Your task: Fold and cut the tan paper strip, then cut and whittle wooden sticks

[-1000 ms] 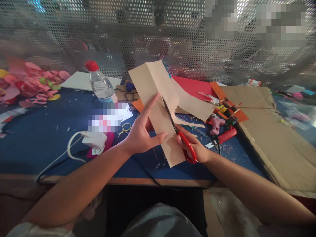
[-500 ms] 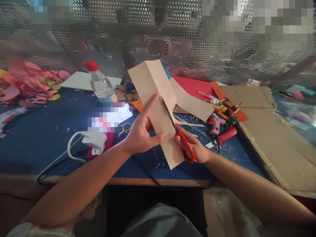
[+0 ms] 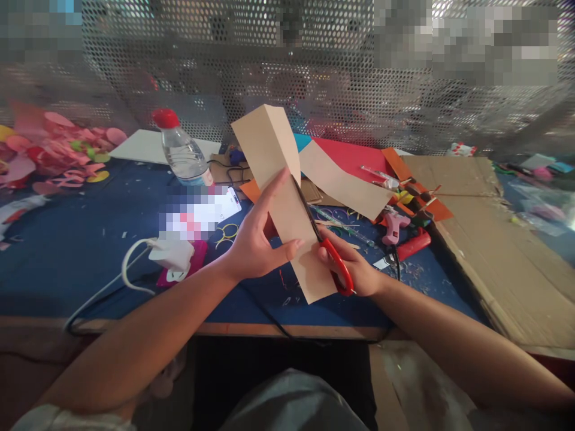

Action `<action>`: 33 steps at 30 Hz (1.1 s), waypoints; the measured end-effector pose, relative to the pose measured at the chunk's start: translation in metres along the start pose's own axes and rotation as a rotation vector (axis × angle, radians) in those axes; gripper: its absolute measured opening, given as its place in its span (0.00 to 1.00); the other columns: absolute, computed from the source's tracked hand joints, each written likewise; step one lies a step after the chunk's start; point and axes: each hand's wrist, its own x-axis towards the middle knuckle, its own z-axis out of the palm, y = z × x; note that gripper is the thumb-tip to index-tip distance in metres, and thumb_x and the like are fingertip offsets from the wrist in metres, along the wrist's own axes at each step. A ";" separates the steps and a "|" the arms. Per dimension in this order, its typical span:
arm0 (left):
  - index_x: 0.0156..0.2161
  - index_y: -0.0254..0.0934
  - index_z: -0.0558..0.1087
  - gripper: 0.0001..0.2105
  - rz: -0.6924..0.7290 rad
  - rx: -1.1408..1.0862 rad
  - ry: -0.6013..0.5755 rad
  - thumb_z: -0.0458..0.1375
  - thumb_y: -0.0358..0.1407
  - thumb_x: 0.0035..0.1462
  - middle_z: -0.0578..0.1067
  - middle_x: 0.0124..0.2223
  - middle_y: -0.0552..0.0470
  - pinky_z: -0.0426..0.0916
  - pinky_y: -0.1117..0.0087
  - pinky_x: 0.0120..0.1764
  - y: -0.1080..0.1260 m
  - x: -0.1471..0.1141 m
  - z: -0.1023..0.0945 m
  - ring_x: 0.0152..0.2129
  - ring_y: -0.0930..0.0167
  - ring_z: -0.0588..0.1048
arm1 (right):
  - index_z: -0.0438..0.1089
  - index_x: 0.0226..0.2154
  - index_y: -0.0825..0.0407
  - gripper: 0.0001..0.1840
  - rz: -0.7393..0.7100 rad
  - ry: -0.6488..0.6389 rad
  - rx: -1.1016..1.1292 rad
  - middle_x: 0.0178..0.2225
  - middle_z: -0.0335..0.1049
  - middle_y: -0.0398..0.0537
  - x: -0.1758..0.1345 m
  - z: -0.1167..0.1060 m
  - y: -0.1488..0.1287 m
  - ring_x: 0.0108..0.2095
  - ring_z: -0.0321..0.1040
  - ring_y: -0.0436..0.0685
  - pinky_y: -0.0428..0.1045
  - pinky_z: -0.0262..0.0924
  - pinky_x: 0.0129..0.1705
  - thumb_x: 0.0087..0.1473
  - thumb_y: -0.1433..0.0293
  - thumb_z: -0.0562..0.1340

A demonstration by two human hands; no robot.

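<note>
My left hand (image 3: 260, 245) grips a folded sheet of beige paper (image 3: 281, 209) by its left edge, thumb and forefinger lying across its face. The sheet is tilted above the table, with a crease running down its upper part. In my right hand (image 3: 354, 263) is a pair of scissors (image 3: 336, 263) with red handles and dark blades. The blades lie along the sheet's right edge, pointing up and away, and look nearly closed. Behind the sheet, another beige paper piece (image 3: 345, 179) rests on the pile.
A water bottle (image 3: 182, 152) with a red cap, a lit phone (image 3: 229, 205) and a white charger (image 3: 171, 252) stand left. To the right are a pink glue gun (image 3: 395, 226), a red-handled cutter (image 3: 413, 244) and cardboard (image 3: 516, 251). Pink paper cutouts (image 3: 54, 143) heap far left.
The sheet's right-hand flap has swung inward and narrowed, showing blue paper behind it. A strip that hung right of the scissors no longer shows there. Both hands have barely moved.
</note>
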 end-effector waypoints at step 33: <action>0.62 0.44 0.76 0.35 -0.211 -0.508 0.658 0.80 0.44 0.49 0.86 0.47 0.48 0.76 0.55 0.59 0.008 0.020 0.005 0.55 0.56 0.82 | 0.63 0.60 0.54 0.21 -0.152 -0.016 -0.812 0.26 0.62 0.36 0.003 -0.002 -0.010 0.25 0.57 0.51 0.49 0.52 0.30 0.70 0.62 0.59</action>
